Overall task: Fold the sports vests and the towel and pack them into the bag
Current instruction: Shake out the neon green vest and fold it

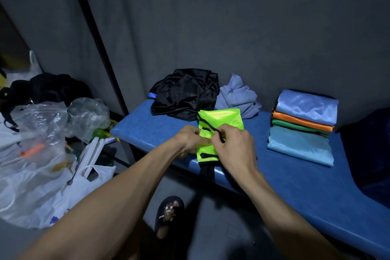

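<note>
Far left, on the floor: plastic bags (40, 154), clear and white, heaped with a dark bundle behind them. Lower centre: one black slipper (168, 213) on the floor. Blue padded surface (285, 179) runs from centre to right. At its back edge: crumpled black bag (185, 95); just beside it, to the right, an unfolded lavender towel (237, 95). At the front edge: neon-green vest (219, 120), folded narrow, black cord across it. Left hand (191, 137), grip pinching the vest's left edge. Right hand (234, 148), grip pinching the black cord on the vest. Right: stack of folded vests (304, 124), blue, orange, green, light blue, well apart from the bag.
</note>
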`<state>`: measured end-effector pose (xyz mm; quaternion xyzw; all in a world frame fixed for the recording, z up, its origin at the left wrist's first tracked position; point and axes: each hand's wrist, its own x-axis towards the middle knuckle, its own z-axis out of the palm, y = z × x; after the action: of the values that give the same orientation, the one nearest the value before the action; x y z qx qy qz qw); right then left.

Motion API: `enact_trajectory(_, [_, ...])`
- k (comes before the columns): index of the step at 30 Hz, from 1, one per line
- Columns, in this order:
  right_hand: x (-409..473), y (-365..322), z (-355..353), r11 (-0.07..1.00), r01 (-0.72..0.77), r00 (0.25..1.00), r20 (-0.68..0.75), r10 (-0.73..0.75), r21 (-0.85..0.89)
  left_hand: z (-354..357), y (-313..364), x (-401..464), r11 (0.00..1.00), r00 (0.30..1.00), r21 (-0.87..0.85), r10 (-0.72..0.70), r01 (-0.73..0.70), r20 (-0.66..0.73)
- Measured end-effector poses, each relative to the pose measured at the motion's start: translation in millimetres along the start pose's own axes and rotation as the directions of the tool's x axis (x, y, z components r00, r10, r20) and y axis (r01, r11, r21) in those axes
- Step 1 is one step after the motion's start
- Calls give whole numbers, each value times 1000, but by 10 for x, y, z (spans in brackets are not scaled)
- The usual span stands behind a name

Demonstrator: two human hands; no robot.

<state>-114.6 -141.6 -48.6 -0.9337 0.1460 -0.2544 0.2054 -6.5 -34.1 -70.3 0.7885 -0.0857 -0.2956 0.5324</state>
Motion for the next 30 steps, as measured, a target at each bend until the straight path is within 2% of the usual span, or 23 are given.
enact_trajectory(2, [-70, -93, 77, 989, 93, 995, 52, -88, -114, 2, 10, -8, 997, 999, 73, 10, -7, -46])
enact_trajectory(4, [-137, -137, 155, 965, 180, 982, 92, -165, -193, -3, 15, -22, 997, 999, 81, 7, -4, -36])
enact_trajectory(8, [-146, -8, 223, 946, 276, 960, 90, -264, -173, -70, 42, -71, 989, 996, -137, -34, 46, 87])
enact_trajectory(10, [-183, 38, 249, 928, 331, 938, 170, -303, -172, -130, 67, -79, 943, 983, -309, -72, 123, 171])
enact_trajectory(13, [-241, 53, 264, 900, 408, 895, 262, -362, -150, -151, 111, -104, 885, 949, -411, -93, 217, 302])
enact_trajectory(15, [-244, 82, 252, 906, 406, 887, 290, -360, -119, -80, 127, -116, 911, 965, -366, -102, 188, 241])
enact_trajectory(18, [-242, 137, 202, 932, 360, 899, 279, -338, -31, 58, 153, -76, 960, 998, -276, -45, 53, 35])
enact_trajectory(20, [-219, 178, 138, 938, 346, 921, 189, -341, 6, 138, 222, -13, 945, 1000, -328, 9, 0, 26])
enact_trajectory(22, [-171, 244, 58, 940, 340, 940, 35, -340, 6, 220, 363, 13, 901, 996, -432, 64, -31, 61])
enact_trajectory(24, [-136, 334, -4, 946, 325, 945, -38, -325, 2, 250, 445, 9, 886, 994, -463, 67, -18, 89])
enact_trajectory(30, [-184, 485, 147, 948, 307, 942, 172, -289, -85, 30, 113, 27, 915, 986, -379, -90, 139, 143])
